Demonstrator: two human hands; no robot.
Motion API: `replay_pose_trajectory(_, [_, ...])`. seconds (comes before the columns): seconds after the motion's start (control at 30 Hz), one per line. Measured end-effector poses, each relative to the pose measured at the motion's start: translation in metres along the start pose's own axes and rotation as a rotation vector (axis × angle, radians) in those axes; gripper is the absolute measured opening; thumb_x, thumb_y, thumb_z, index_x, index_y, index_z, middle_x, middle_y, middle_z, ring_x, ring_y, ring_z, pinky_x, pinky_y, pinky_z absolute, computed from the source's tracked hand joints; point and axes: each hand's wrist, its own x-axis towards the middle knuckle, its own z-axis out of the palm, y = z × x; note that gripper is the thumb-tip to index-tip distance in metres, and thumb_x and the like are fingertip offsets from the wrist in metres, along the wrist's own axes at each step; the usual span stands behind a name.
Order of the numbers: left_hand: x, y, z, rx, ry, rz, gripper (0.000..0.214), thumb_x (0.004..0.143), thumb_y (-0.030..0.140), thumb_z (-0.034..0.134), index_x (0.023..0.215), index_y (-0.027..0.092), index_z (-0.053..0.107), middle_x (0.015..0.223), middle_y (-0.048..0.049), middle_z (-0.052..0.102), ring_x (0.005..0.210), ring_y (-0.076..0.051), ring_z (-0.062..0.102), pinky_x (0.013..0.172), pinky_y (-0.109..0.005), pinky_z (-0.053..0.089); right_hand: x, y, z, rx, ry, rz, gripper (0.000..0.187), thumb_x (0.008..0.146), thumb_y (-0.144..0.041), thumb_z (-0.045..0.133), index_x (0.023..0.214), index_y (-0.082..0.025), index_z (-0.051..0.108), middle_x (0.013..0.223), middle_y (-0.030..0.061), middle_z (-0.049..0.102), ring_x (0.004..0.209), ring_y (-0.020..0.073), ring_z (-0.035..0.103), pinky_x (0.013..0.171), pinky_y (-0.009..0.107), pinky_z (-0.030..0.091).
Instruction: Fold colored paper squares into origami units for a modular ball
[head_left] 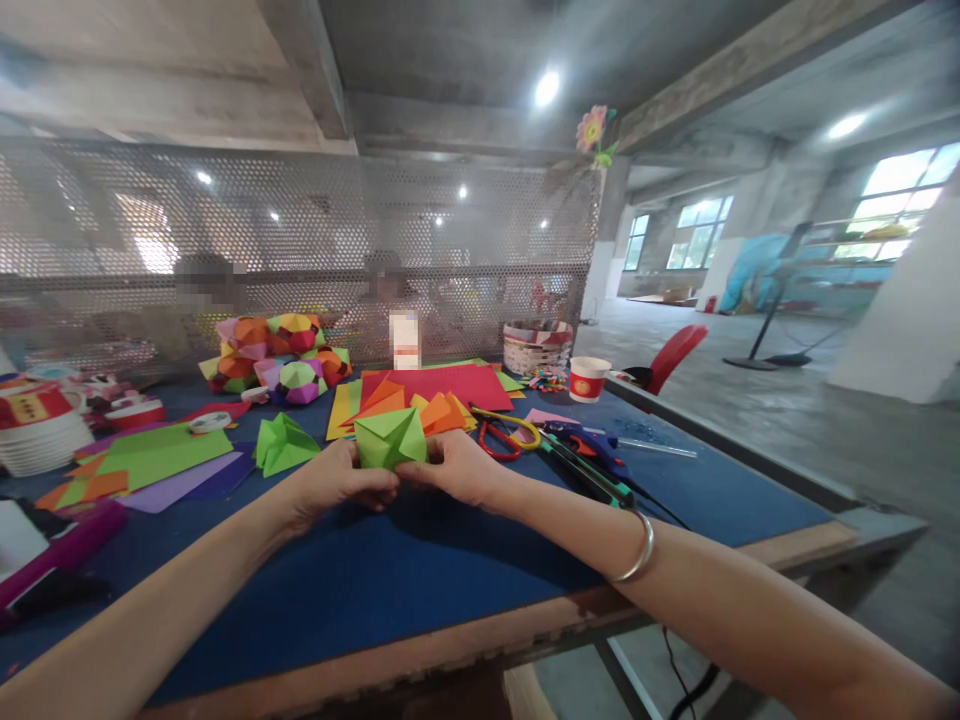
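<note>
Both my hands hold a folded green paper piece (390,438) above the blue table top (390,580). My left hand (337,482) pinches its lower left edge and my right hand (459,468) grips its lower right side. A silver bangle sits on my right wrist. A second folded green paper piece (283,444) lies on the table just left of my hands. Orange folded pieces (442,412) lie right behind the held one.
Coloured paper sheets (442,385) and paper balls (274,360) lie further back. Scissors (502,432), a glue gun (592,455), a paper cup (588,379) and a basket (536,346) are to the right. A perforated metal screen stands behind, with people beyond it.
</note>
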Motion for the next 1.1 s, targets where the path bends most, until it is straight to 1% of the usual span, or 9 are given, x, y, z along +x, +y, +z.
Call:
replay_pose_trajectory(0.13, [0.001,0.000,-0.002,-0.013,0.005,0.002,0.021,0.049,0.031,0.078,0.065,0.016,0.073,0.063,-0.0017,0.069,0.062,-0.016,0.064,0.065,-0.030,0.056,0.002,0.001,0.000,0.016,-0.011,-0.008,0.034,0.078,-0.044,0.081,0.068,-0.017,0.065,0.065,0.0023,0.063,0.063,0.0140,0.054,0.057,0.025,0.042])
replay_pose_trajectory(0.23, [0.002,-0.001,-0.005,-0.018,0.006,0.007,0.020,0.050,0.031,0.079,0.062,0.017,0.072,0.062,-0.0012,0.068,0.061,-0.016,0.062,0.065,-0.030,0.055,0.003,0.000,-0.002,0.000,0.000,-0.013,0.035,0.078,-0.045,0.080,0.067,-0.016,0.065,0.064,0.0020,0.063,0.061,0.0132,0.053,0.056,0.024,0.041])
replay_pose_trajectory(0.33, [0.004,-0.001,-0.009,-0.027,-0.007,0.010,0.018,0.052,0.032,0.079,0.062,0.019,0.070,0.061,0.0001,0.066,0.060,-0.015,0.061,0.065,-0.028,0.055,0.002,-0.002,-0.005,-0.015,0.023,0.003,0.034,0.079,-0.043,0.079,0.066,-0.016,0.063,0.062,0.0003,0.061,0.059,0.0120,0.052,0.055,0.024,0.039])
replay_pose_trajectory(0.47, [0.004,-0.001,-0.012,-0.015,-0.015,0.005,0.016,0.054,0.032,0.078,0.061,0.020,0.069,0.063,-0.0002,0.067,0.061,-0.015,0.061,0.066,-0.027,0.053,0.000,-0.006,-0.007,0.020,0.029,0.006,0.031,0.082,-0.037,0.076,0.064,-0.017,0.060,0.058,-0.0013,0.059,0.057,0.0117,0.050,0.057,0.025,0.039])
replay_pose_trajectory(0.67, [0.001,0.000,-0.012,0.006,-0.009,-0.010,0.017,0.052,0.032,0.077,0.061,0.020,0.069,0.064,-0.0010,0.065,0.062,-0.016,0.061,0.067,-0.029,0.054,0.000,-0.007,-0.006,0.024,0.033,0.032,0.028,0.082,-0.033,0.077,0.064,-0.017,0.062,0.059,-0.0006,0.061,0.059,0.0128,0.052,0.058,0.026,0.039])
replay_pose_trajectory(0.77, [0.001,0.001,-0.016,-0.002,0.000,0.008,0.014,0.053,0.030,0.077,0.056,0.020,0.067,0.063,-0.0012,0.064,0.062,-0.016,0.060,0.067,-0.030,0.053,0.000,-0.008,-0.011,0.003,0.066,0.038,0.029,0.083,-0.031,0.075,0.062,-0.016,0.061,0.058,-0.0003,0.060,0.057,0.0121,0.051,0.057,0.025,0.039])
replay_pose_trajectory(0.87, [0.002,0.001,-0.021,0.010,0.008,0.027,0.018,0.056,0.031,0.077,0.053,0.020,0.064,0.062,-0.0008,0.063,0.062,-0.015,0.059,0.066,-0.029,0.052,0.000,-0.013,-0.016,0.027,0.121,0.076,0.029,0.082,-0.029,0.078,0.062,-0.016,0.061,0.061,0.0010,0.062,0.057,0.0121,0.052,0.059,0.025,0.042])
replay_pose_trajectory(1.0, [0.003,-0.001,-0.025,-0.004,-0.016,-0.009,0.025,0.057,0.037,0.084,0.064,0.018,0.069,0.069,-0.0026,0.068,0.067,-0.016,0.062,0.070,-0.029,0.053,-0.003,-0.019,-0.016,0.068,0.116,0.085,0.033,0.076,-0.031,0.085,0.061,-0.016,0.061,0.059,-0.0005,0.060,0.057,0.0115,0.052,0.061,0.025,0.042])
replay_pose_trajectory(1.1, [0.003,-0.002,-0.026,-0.057,-0.051,-0.032,0.033,0.057,0.040,0.089,0.074,0.017,0.074,0.082,-0.0065,0.073,0.075,-0.018,0.066,0.075,-0.030,0.054,-0.004,-0.021,-0.013,0.100,0.113,0.092,0.033,0.078,-0.032,0.083,0.061,-0.015,0.060,0.057,-0.0017,0.057,0.056,0.0109,0.049,0.060,0.025,0.040])
